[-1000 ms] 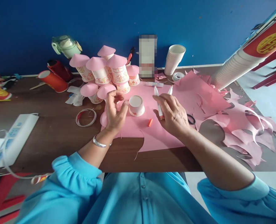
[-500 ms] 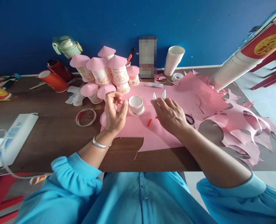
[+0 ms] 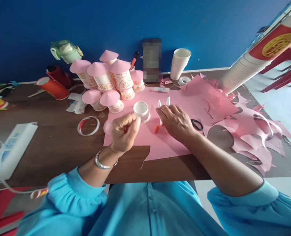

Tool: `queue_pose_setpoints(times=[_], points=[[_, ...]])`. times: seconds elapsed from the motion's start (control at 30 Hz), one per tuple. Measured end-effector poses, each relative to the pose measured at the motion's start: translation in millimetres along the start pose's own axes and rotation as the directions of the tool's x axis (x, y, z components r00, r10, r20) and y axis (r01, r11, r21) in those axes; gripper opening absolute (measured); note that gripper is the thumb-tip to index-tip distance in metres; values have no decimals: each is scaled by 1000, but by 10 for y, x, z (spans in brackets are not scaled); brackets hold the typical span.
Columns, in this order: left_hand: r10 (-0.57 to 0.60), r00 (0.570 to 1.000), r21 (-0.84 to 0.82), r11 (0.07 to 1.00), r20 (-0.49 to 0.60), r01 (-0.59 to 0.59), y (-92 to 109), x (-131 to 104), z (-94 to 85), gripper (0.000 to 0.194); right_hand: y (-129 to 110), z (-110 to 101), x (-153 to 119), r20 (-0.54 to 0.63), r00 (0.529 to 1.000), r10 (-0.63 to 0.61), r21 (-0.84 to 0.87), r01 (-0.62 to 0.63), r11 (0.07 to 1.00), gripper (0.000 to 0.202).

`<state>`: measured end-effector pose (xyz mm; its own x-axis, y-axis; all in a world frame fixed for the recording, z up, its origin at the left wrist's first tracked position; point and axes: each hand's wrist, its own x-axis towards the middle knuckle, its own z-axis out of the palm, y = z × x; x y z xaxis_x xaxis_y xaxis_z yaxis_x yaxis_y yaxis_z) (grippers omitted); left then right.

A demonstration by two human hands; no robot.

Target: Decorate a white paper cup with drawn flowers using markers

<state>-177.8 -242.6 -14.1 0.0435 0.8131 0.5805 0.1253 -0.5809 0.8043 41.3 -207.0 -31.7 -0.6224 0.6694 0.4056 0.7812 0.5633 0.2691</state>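
My left hand (image 3: pixel 125 132) hovers over the near-left edge of the pink sheet (image 3: pixel 179 141), its fingers curled in and the thumb pressed to them. A dark reddish spot shows inside the curl; I cannot make out what it is. Just beyond it stands a short white paper cup piece (image 3: pixel 140 109) with a patterned rim. My right hand (image 3: pixel 177 121) lies back upward on the sheet, closed round two white markers (image 3: pixel 168 101) whose tips point away. Next to its fingertips lies a small orange marker cap (image 3: pixel 156 129). Black scissor handles (image 3: pixel 197 124) show beside the right wrist.
Several paper cup houses with pink cone roofs (image 3: pixel 99 69) cluster at back left. A tape roll (image 3: pixel 88 126) lies nearer. Behind are a phone (image 3: pixel 152 60) and white cups (image 3: pixel 180 64); pink scraps (image 3: pixel 253 131) and a tall cup stack (image 3: pixel 246 68) are at right.
My left hand has curled its fingers more tightly and turned toward a fist. The right hand keeps its hold on the markers. The whole view has shifted slightly.
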Motion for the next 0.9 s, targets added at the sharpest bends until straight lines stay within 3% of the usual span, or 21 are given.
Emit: queue_pose_setpoints(times=[0.1,0.17,0.27,0.4,0.57,0.63,0.7,0.8,0.9], points=[[-21,978,60,998,-210,34,-152,99,-43,52,4,17,-5,-4,1000,-12,-16,12,1000,35],[-46,962,59,996,-270,64,-272,157,-76,46,7,27,-9,-14,1000,-27,-36,26,999,34],[-57,967,101,991,-249,85,-399,182,-96,34,10,34,-19,-22,999,-44,-51,43,998,33],[-46,977,139,987,-208,76,-456,155,-84,32,14,27,-28,-18,999,-46,-41,46,998,39],[96,975,203,978,-200,-54,-360,149,-78,20,63,-17,-30,-93,996,-9,-60,4,998,33],[167,976,250,960,-139,-129,-268,134,-64,12,95,-41,-33,-114,993,27,-65,-35,997,31],[186,982,329,927,11,-180,-179,97,-28,7,115,-60,-37,-126,990,61,-65,-69,995,25],[212,940,475,820,269,-321,-107,10,63,13,94,-73,-35,-108,990,85,-43,-90,995,27],[50,913,621,718,405,-314,-109,-77,164,32,20,-68,-24,-42,996,79,-3,-79,997,31]])
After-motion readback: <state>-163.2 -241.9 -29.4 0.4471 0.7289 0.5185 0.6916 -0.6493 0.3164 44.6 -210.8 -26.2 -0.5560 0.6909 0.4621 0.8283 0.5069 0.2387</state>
